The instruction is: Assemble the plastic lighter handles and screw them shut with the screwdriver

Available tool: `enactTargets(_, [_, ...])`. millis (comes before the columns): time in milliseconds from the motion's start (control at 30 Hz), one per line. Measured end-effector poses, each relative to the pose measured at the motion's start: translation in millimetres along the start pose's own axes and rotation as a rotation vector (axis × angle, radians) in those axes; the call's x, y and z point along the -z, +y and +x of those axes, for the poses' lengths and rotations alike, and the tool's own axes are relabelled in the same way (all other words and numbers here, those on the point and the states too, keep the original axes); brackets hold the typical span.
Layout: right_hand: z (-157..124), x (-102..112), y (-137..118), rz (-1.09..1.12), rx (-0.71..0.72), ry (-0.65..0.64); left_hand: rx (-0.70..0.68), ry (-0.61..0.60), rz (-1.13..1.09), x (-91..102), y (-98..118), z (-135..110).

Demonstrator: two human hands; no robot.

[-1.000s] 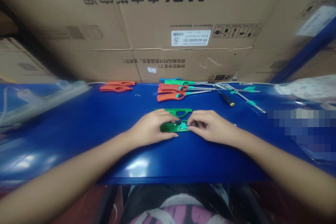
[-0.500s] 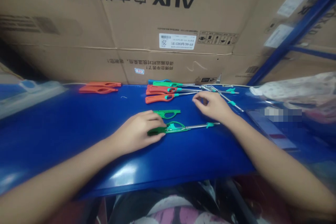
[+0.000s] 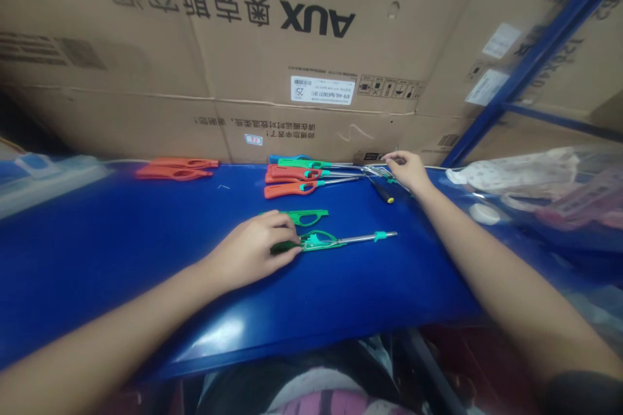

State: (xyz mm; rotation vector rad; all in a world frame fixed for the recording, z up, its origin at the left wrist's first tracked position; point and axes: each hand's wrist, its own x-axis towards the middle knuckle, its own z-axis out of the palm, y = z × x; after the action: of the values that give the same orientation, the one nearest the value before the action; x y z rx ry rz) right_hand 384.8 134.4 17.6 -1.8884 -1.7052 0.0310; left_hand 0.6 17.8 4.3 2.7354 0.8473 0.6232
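On the blue table my left hand [image 3: 253, 246] is closed around the grip end of an opened green gas lighter [image 3: 318, 242]. Its long metal tube points right, with a turquoise piece near the tip. Just behind it lies a separate green handle shell [image 3: 311, 216], partly covered by my left fingers. At the back, my right hand [image 3: 409, 172] is pinched above a pile of metal lighter tubes [image 3: 374, 170]. What is between those fingertips, if anything, is too small to make out. A screwdriver [image 3: 383, 192] with a black and yellow handle lies beside the pile.
Several orange, green and blue lighters [image 3: 291, 189] lie behind my left hand. Orange handle shells [image 3: 175, 172] are at the back left. A large cardboard box [image 3: 243, 65] walls off the back. Plastic bags [image 3: 520, 168] and a white round piece [image 3: 484, 213] lie right, near a blue post [image 3: 487, 115].
My right hand has moved back and right to the tube pile. The screwdriver now shows where that hand was. My left hand stays on the green lighter; the view has shifted slightly.
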Motion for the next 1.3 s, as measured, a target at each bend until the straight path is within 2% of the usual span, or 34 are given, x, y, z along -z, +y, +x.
enactTargets(200, [34,-10,-7,-0.13,-0.129,-0.257,0.034,-0.03,-0.008,-1.1,1,-2])
enactTargets(300, [39,-15,-11,-0.189,-0.167,-0.365,0.048,-0.05,0.001,-0.4,2,-3])
enactTargets(400, [40,-18,-13,-0.229,-0.18,-0.416,0.05,-0.053,0.013,0.4,4,-3])
enactTargets(667, [33,-16,-18,-0.18,-0.163,-0.328,0.045,-0.047,0.027,0.9,6,-3])
enactTargets(867, [28,-7,-22,0.054,-0.245,-0.341,0.061,-0.044,0.015,1.4,7,-3])
enactTargets(967, [24,0,-29,0.197,-0.24,-0.25,0.078,-0.005,-0.019,1.3,8,-3])
enactTargets(1067, [8,7,-49,0.346,-0.15,-0.111,0.132,0.111,-0.1,0.9,9,-1])
enactTargets(1167, [-31,11,-80,0.501,-0.014,-0.131,0.192,0.251,-0.175,0.1,9,1])
enactTargets(1233, [-65,9,-103,0.6,0.078,-0.268,0.209,0.31,-0.195,-1.3,9,2])
enactTargets(1300, [-98,5,-122,0.778,0.196,-0.512,0.201,0.321,-0.202,-3.3,9,2])
